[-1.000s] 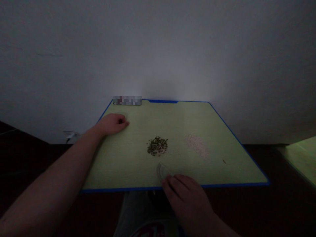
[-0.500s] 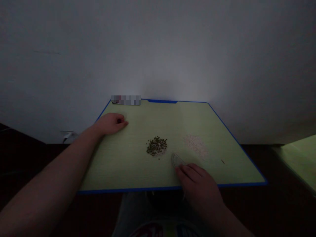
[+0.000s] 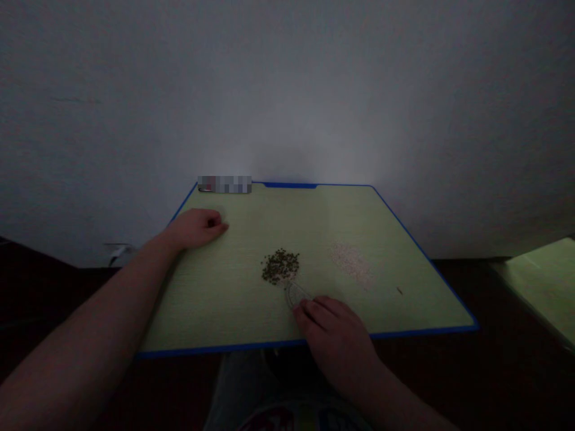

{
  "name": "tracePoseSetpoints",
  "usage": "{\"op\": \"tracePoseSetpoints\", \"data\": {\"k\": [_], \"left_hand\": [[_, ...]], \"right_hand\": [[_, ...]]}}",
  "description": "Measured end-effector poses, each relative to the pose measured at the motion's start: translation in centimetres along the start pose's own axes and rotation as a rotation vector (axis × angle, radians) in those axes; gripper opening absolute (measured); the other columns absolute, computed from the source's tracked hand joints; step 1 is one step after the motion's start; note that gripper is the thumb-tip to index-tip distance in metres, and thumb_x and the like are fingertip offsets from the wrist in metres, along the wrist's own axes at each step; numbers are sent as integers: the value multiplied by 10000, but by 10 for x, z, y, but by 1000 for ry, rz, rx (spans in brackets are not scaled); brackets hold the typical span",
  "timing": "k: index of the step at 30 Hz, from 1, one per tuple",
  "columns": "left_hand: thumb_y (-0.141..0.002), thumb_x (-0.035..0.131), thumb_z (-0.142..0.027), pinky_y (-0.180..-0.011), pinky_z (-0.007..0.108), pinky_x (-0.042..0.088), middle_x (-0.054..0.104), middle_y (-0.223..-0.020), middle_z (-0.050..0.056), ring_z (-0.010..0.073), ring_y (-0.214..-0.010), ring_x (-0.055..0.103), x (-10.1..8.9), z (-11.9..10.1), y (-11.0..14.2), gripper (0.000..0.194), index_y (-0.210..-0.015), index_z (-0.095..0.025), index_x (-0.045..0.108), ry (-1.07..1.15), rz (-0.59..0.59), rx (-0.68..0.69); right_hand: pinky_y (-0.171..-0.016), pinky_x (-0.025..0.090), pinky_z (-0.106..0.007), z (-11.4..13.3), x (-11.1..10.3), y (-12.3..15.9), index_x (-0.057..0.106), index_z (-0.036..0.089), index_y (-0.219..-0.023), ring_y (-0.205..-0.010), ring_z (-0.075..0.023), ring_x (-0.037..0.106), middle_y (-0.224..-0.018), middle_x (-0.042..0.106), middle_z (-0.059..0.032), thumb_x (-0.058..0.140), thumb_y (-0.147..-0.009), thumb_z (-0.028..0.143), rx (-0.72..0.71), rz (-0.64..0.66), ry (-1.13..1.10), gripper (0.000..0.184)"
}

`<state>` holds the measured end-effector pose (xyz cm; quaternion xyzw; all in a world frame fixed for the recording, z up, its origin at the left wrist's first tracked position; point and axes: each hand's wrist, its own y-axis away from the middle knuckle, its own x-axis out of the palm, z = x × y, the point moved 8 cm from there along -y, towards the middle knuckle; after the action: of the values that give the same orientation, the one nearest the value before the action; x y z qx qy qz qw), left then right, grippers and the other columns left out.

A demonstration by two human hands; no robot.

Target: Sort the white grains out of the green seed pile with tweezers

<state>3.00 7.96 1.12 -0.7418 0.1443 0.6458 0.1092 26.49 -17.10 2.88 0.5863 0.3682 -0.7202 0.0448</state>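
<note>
My right hand (image 3: 336, 329) pinches a clear protractor (image 3: 296, 293) with a curved edge. The protractor's tip is at the lower edge of a pile of small dark green beans (image 3: 281, 264), and a few pale grains lie among the beans there. To the right spreads a flat pile of pale, rice-like grains (image 3: 351, 263). On the left side of the table, my left hand (image 3: 195, 229) rests on its side, fingers loosely curled into a fist with a dark hollow showing and nothing visible inside. Both piles lie on a pale yellow-green folding table (image 3: 215, 305) with a blue rim.
A blurred-out flat object (image 3: 224, 184) lies at the table's far left corner. A short thin dark piece (image 3: 399, 291) is on the right part of the tabletop. The wall (image 3: 287, 90) stands right behind the table. A white plug (image 3: 119, 254) is in the wall at left.
My right hand moved the protractor right, away from the beans, then back left and up against the pile's lower edge. My left hand stayed resting, curled. The view shifted slightly.
</note>
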Motion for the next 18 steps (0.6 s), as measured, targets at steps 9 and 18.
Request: {"op": "tracePoseSetpoints", "data": {"k": [9,18], "left_hand": [[-792,424,-563,-592,300,330,571,-622,30,163,-599,497,3,3,-2,397,-669,-205,546,33,3,9],[-803,421,-562,-602,300,331,568,-633,30,165,-615,509,3,2,-1,396,-667,-205,528,17,8,-3]], "right_hand": [[-767,577,-349,-51,-14,19,719,131,-1037,-850,-229,671,-962,751,-91,501,-846,59,100,22,179,299],[-771,579,-344,-29,-15,9,712,126,-1075,-846,-214,677,-967,757,-97,484,-838,46,42,-57,103,339]]}}
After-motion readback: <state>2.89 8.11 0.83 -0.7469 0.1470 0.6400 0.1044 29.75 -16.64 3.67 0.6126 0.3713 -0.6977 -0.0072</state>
